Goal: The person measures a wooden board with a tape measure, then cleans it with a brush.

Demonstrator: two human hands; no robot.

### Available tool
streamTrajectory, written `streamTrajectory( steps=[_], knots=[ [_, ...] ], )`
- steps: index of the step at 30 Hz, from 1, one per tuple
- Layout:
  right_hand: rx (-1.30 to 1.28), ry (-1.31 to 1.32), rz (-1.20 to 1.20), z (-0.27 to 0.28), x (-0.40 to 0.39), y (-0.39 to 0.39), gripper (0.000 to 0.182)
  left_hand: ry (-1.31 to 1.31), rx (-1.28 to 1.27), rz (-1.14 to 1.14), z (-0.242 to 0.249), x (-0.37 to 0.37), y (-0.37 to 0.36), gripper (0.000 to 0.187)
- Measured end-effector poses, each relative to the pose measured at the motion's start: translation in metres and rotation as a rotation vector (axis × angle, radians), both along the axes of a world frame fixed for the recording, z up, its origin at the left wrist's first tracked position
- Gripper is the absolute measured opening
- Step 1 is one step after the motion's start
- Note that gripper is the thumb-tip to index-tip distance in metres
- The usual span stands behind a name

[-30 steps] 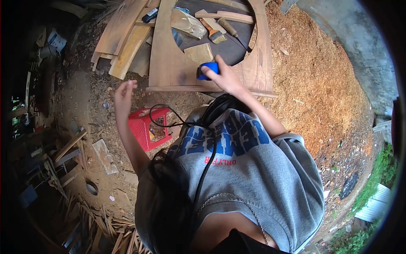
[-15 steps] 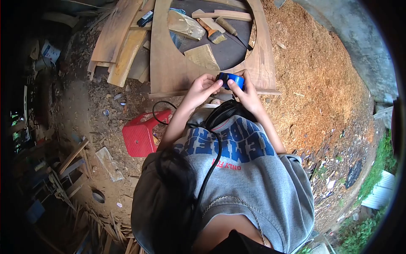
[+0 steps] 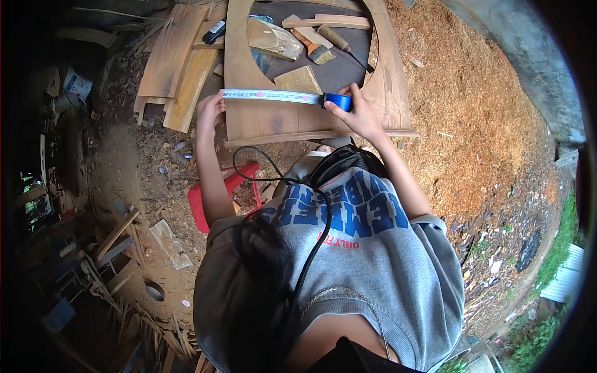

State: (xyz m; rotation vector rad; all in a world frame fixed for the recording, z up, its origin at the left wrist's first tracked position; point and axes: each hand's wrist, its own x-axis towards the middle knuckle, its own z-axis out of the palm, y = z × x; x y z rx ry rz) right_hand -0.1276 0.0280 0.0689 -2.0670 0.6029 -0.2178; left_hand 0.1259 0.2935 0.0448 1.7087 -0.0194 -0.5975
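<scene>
Left fingertips (image 3: 219, 98): pressed together, pinching the drawn-out end of the white tape blade (image 3: 273, 96); its very tip is hidden within the left hand (image 3: 209, 113).
Right fingers (image 3: 356, 92): curled around the blue tape case (image 3: 339, 102), which sits firmly in the right hand (image 3: 362, 118).
Tape blade: runs from the case towards nine o'clock, over the near part of the wooden panel (image 3: 292, 115) (whether it touches the wood or floats just above, I cannot tell).
Step in hand: apparently stretching the tape across the panel, its pinched end just beside the nine-o'clock edge.
Next move: seems to call for a steady pinch at that edge and a level case, so the blade lies straight enough to read.
Round of the panel: cut away, showing a wood block (image 3: 297, 81) at ten o'clock from the case, a brush (image 3: 312, 46) at eleven and a wooden-handled tool (image 3: 334, 37) at twelve.
Planks (image 3: 166, 56): between nine and ten o'clock.
Red stool (image 3: 196, 204): eight o'clock, partly behind the left forearm.
Sawdust (image 3: 479, 93): three o'clock.
</scene>
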Motion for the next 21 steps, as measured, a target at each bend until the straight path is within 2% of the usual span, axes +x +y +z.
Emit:
streamTrajectory(
  steps=[2, 4, 8, 11, 14, 21],
  knots=[
    [-0.015, 0.012, 0.024, -0.019, 0.013, -0.007, 0.056, -0.029, 0.053, 0.043, -0.023, 0.016, 0.019, 0.022],
    [-0.047, 0.064, 0.066, -0.024, 0.023, -0.013, 0.06, -0.072, 0.267, 0.048, -0.04, 0.019, 0.03, 0.024],
    [-0.071, 0.106, 0.077, -0.035, 0.041, -0.024, 0.069, -0.116, 0.365, 0.098, -0.073, 0.024, 0.036, 0.027],
    [0.026, 0.155, 0.074, -0.024, 0.049, -0.033, 0.068, -0.247, 0.429, 0.122, -0.078, 0.027, 0.029, 0.029],
    [-0.022, 0.169, 0.099, -0.03, 0.058, -0.041, 0.072, -0.331, 0.498, 0.115, -0.078, 0.029, 0.028, 0.029],
    [-0.042, 0.168, 0.149, -0.035, 0.064, -0.053, 0.077, -0.358, 0.547, 0.157, -0.07, 0.025, 0.016, 0.03]
  ],
)
